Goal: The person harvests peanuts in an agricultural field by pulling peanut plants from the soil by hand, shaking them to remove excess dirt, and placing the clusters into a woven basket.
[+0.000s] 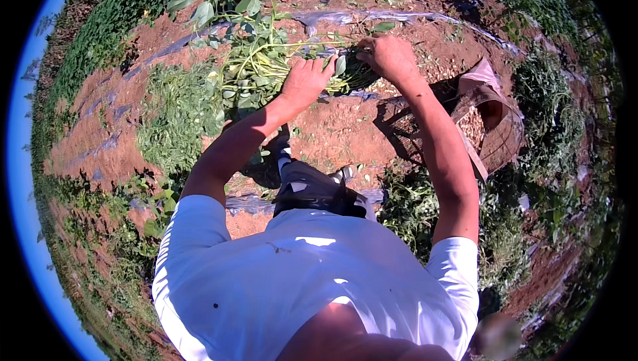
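Note:
A bundle of uprooted leafy plants [254, 64] lies on the soil at the upper middle, its long green stems stretching to the right. My left hand [309, 78] rests on the right part of the bundle, with stems and leaves against its fingers; how firmly it grips is hard to see. Just to its right, my right hand [386, 57] is bent at the end of the stems, over a dark shaded patch, thumb and fingertips close together. Whether something small is between those fingertips is too small to tell. Pale pods or bits [426, 62] are scattered on the ground beyond it.
A tipped woven basket or sack [503, 137] with pale pods [471, 127] inside stands at the right. Strips of plastic film [369, 16] cross the reddish soil. A heap of cut greenery [177, 117] lies at the left, and low leafy plants [411, 206] grow near my legs.

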Available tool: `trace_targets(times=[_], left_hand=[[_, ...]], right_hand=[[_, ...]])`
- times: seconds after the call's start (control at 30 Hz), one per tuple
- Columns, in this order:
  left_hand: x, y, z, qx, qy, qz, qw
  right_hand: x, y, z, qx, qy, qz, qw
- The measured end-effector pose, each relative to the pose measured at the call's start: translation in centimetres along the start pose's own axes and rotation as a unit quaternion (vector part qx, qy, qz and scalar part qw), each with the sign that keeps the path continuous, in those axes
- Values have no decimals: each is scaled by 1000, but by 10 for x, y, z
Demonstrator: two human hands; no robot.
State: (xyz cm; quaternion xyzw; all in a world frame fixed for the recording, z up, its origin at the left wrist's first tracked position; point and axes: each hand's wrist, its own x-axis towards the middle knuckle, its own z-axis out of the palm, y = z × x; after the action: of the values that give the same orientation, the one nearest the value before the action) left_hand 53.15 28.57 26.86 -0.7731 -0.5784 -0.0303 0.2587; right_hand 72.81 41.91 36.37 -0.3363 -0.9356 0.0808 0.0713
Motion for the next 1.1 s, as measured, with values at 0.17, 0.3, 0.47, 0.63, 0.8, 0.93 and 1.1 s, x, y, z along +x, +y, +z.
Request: trace_targets(times=[0.17,0.3,0.47,0.63,0.8,0.93,1.1], left_hand=[[-5,10,-8,-23,6,22,999],[0,18,1,-85,15,8,996],[12,23,12,-136,47,-18,989],[43,48,24,-166,51,8,985],[14,26,55,-164,-10,-32,986],[-6,6,55,-204,39,-39,978],[28,31,22,-209,101,14,973]], right_hand=[[-3,19,26,-67,-148,-25,986],[-29,48,37,417,13,-28,908],[-70,-2,29,885,155,136,418],[-127,15,14,719,368,186,560],[-196,63,-71,567,648,65,504],[-248,174,-47,307,653,252,645],[-343,315,53,-125,253,428,859]])
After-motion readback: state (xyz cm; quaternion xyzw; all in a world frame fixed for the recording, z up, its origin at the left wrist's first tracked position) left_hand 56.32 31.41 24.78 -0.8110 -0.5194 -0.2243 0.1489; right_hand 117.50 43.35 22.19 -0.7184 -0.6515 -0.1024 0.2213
